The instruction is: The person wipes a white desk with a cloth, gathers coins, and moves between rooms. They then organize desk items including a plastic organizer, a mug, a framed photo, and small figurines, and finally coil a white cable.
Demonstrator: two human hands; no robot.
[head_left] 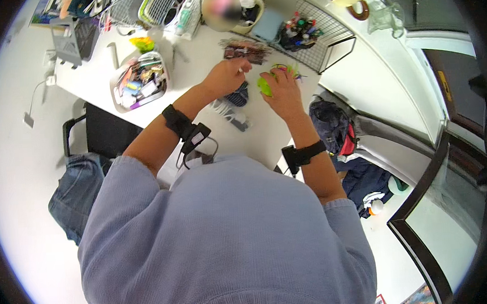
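Observation:
My left hand (227, 77) is closed over the white table, its fingers curled together. Whatever it pinches is too small to make out. Just beyond it lies a bundle of thin brown and black pieces (245, 50). Below its fingers is a dark striped item (238, 95), partly covered by the hand. My right hand (283, 94) grips a lime-green rounded object (264, 86), partly hidden under the fingers. Colourful thin loops or strands (287, 70) show past its fingertips. Between my wrists, a clear and grey packet-like item (231, 115) lies on the table.
A white bin (166, 85) full of small items stands on the left, with a yellow packet (142, 44) behind it. Along the back are a black wire rack (331, 54), a cluster of pens (301, 32) and a cream basket (257, 21). A dark bag (330, 120) sits right of the table.

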